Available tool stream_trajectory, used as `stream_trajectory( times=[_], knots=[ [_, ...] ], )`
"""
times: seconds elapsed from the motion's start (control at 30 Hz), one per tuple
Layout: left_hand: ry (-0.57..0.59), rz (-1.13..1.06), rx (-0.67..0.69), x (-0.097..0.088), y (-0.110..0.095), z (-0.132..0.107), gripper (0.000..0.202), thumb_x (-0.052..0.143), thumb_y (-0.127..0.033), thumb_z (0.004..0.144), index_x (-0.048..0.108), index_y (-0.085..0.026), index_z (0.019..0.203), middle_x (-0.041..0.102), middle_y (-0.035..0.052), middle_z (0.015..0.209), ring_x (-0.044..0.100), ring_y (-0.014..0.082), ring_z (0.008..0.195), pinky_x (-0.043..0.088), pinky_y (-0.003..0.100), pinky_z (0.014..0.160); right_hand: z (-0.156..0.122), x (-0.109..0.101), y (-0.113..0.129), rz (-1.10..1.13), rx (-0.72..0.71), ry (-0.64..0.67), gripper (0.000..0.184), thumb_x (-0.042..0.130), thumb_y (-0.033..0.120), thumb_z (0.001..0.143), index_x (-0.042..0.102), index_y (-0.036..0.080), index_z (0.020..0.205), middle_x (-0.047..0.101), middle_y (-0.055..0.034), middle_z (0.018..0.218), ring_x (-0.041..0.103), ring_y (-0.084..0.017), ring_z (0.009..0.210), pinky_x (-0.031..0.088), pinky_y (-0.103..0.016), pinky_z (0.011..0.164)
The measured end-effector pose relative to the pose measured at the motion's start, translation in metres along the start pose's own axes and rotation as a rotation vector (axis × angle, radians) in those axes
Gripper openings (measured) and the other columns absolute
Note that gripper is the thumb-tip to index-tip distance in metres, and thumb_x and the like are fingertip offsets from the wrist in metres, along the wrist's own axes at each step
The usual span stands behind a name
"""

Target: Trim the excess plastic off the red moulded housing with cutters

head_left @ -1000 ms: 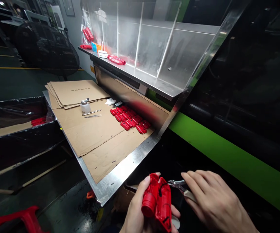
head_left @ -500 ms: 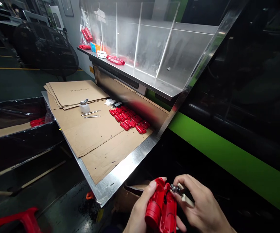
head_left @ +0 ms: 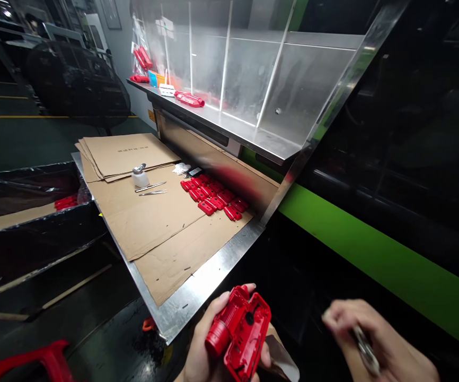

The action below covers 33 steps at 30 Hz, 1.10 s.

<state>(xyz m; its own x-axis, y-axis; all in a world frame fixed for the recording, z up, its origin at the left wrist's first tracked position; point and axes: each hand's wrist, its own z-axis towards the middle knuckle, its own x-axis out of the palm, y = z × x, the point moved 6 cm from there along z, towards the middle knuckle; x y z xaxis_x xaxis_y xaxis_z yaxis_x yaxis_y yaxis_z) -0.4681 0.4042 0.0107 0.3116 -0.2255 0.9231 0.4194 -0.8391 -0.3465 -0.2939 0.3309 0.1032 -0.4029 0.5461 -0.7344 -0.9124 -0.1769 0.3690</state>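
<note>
At the bottom of the view, my left hand (head_left: 198,342) is closed around a red plastic moulded part (head_left: 239,334). A round ribbed end and an open hollow shell with a small black spot show on it. Apart from it on the right, my right hand (head_left: 388,334) is closed on metal nippers (head_left: 367,350), blurred by motion and partly covered by the fingers. A brown flap (head_left: 281,358), perhaps cardboard, shows just below the part.
On the cardboard-covered table (head_left: 217,268) lie several red parts (head_left: 213,193), tweezers (head_left: 152,192) and a small white bottle (head_left: 140,178). Cardboard sheets (head_left: 130,154) are stacked behind. A metal shelf (head_left: 253,140) overhangs the table. Black-lined boxes (head_left: 26,228) stand left; a red frame (head_left: 34,355) is lower left.
My right hand has moved away to the right from the red part, taking the nippers along. My left hand has shifted slightly left and turned the part so its hollow inside shows.
</note>
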Motion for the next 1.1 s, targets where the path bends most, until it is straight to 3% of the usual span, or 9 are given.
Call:
stream_trajectory(
  times=[0.03,0.13,0.23,0.37,0.53,0.7,0.87,1.0,1.1],
  knots=[
    [0.053,-0.007,0.014,0.002,-0.001,0.000,0.066,0.010,-0.060,0.098,0.020,-0.018,0.149,0.069,0.0154,0.078,0.066,0.0192,0.058,0.050,0.022,0.051,0.003,0.004,-0.018,-0.136,-0.043,0.014,0.010,0.052,0.024,0.095,0.059,0.021,0.101,0.068,-0.0054,0.098,0.066,-0.019,0.093,0.057,-0.029,0.082],
    [0.155,-0.033,0.076,0.008,-0.001,-0.001,0.066,0.017,-0.059,0.099,0.032,-0.014,0.146,0.069,0.0142,0.078,0.065,0.0189,0.058,0.048,0.021,0.052,0.005,0.022,-0.077,-0.437,0.033,0.071,0.040,0.040,0.046,0.099,0.063,0.014,0.100,0.064,-0.0195,0.120,0.071,-0.026,0.082,0.063,-0.039,0.061],
    [0.133,-0.066,0.023,0.008,0.003,-0.003,0.066,0.030,-0.063,0.097,0.035,-0.019,0.147,0.071,0.0136,0.089,0.068,0.0231,0.066,0.049,0.026,0.053,0.001,0.032,-0.095,-0.396,0.125,0.100,0.044,0.041,0.054,0.097,0.063,0.016,0.094,0.070,-0.0134,0.096,0.068,-0.020,0.060,0.057,-0.030,0.045],
    [0.065,-0.083,-0.057,0.003,0.008,-0.006,0.066,0.034,-0.065,0.095,0.035,-0.025,0.148,0.072,0.0121,0.099,0.069,0.0239,0.068,0.050,0.028,0.055,-0.004,0.030,-0.072,-0.205,0.211,0.146,0.029,0.051,0.051,0.095,0.060,0.024,0.092,0.066,0.0018,0.072,0.065,-0.012,0.056,0.052,-0.016,0.045],
    [0.045,-0.124,-0.059,-0.001,0.012,-0.003,0.060,0.034,-0.062,0.097,0.047,-0.025,0.141,0.072,0.0115,0.099,0.070,0.0249,0.067,0.049,0.030,0.060,-0.010,0.024,-0.060,0.218,0.444,0.241,0.033,0.043,0.046,0.099,0.059,0.022,0.114,0.069,-0.0043,0.089,0.071,-0.018,0.083,0.061,-0.025,0.071],
    [0.047,-0.066,-0.059,0.003,0.013,-0.001,0.061,0.031,-0.063,0.096,0.044,-0.027,0.143,0.072,0.0129,0.096,0.071,0.0306,0.075,0.050,0.033,0.064,0.001,0.017,-0.017,0.326,0.092,0.405,0.044,0.033,0.044,0.102,0.043,0.029,0.142,0.066,-0.0042,0.114,0.066,-0.016,0.107,0.057,-0.020,0.087],
    [-0.019,-0.054,0.022,0.005,0.014,0.002,0.056,0.037,-0.053,0.098,0.053,-0.016,0.136,0.070,0.0153,0.108,0.067,0.0312,0.096,0.053,0.038,0.074,0.012,0.020,0.037,0.089,-0.263,0.340,0.051,0.033,0.047,0.102,0.045,0.015,0.140,0.068,-0.0077,0.109,0.066,-0.013,0.094,0.059,-0.019,0.079],
    [-0.164,0.007,0.095,-0.005,0.019,0.001,0.052,0.048,-0.048,0.095,0.058,-0.013,0.132,0.068,0.0135,0.116,0.060,0.0293,0.111,0.044,0.041,0.101,0.011,0.028,0.053,-0.211,-0.351,0.232,0.048,0.050,0.047,0.096,0.054,0.011,0.129,0.069,-0.0068,0.103,0.065,-0.014,0.089,0.058,-0.022,0.075],
    [-0.248,0.015,0.109,-0.011,0.022,-0.003,0.059,0.053,-0.053,0.092,0.055,-0.013,0.136,0.067,0.0140,0.119,0.060,0.0280,0.111,0.043,0.036,0.100,0.010,0.029,0.055,-0.231,-0.352,0.186,0.042,0.050,0.047,0.096,0.061,0.016,0.123,0.069,-0.0044,0.101,0.064,-0.013,0.086,0.057,-0.020,0.073]
  ],
)
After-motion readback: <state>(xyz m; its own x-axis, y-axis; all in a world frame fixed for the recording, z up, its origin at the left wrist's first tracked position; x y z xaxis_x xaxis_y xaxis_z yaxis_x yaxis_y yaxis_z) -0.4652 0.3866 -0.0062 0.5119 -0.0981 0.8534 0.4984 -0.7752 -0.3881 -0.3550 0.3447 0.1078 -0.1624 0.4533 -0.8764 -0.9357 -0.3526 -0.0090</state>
